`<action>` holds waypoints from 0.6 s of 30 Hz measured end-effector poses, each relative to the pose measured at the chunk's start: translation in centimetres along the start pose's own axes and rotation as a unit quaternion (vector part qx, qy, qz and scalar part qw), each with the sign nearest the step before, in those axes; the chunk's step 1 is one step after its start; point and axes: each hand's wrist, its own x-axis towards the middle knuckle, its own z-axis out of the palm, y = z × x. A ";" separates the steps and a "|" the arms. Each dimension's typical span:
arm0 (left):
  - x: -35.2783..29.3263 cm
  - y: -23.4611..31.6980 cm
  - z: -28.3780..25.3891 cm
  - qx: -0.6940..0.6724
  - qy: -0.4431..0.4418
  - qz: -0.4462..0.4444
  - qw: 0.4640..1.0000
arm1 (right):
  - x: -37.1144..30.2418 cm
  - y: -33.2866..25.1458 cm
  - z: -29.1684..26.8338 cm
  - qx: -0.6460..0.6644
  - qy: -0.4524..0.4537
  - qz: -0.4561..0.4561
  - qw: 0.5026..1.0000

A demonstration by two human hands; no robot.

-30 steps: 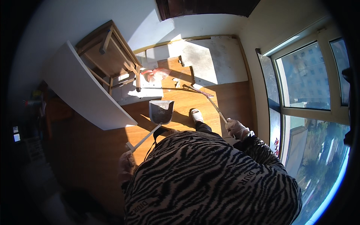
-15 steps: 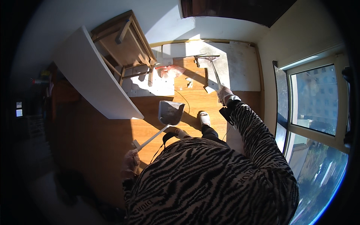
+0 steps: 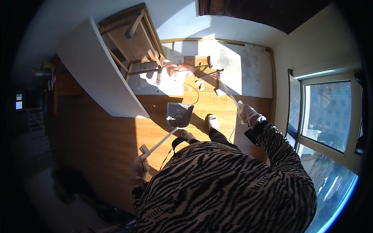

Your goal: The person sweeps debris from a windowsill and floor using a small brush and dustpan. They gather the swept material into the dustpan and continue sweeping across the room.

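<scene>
My left hand (image 3: 140, 167), in a thin see-through glove, is closed round the pale handle of a long-handled dustpan (image 3: 179, 112). Its grey pan rests on the wooden floor in front of my feet. Gripped in my gloved right hand (image 3: 248, 113) is the shaft of a broom (image 3: 229, 91). The broom's head lies out on the floor, just right of a crumpled pink plastic bag (image 3: 183, 70). Small pale scraps (image 3: 199, 84) lie between the broom head and the dustpan, near a thin curved cord or strip.
A wooden chair (image 3: 136, 42) lies tipped behind a leaning white panel (image 3: 97, 73) at the left. White sheets (image 3: 254, 73) cover part of the far floor by the wall. Windows (image 3: 326, 114) line the right side. My slippered feet (image 3: 212, 122) stand behind the pan.
The broom head has come nearer to me, its shaft tilting more to the left. My right hand has drawn back and to the right; the dustpan stays nearly in place.
</scene>
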 end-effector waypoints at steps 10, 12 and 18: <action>-1.3 -0.4 1.7 -0.002 0.014 0.007 1.000 | 8.8 -3.5 -7.7 -0.421 -0.158 -0.104 0.887; -1.3 -0.5 1.6 0.001 0.013 0.012 1.000 | 9.0 -4.1 -7.9 -0.399 -0.173 -0.097 0.895; -0.7 -0.6 1.2 -0.004 0.018 0.018 1.000 | 1.5 -4.5 -3.1 -0.386 -0.081 -0.154 0.906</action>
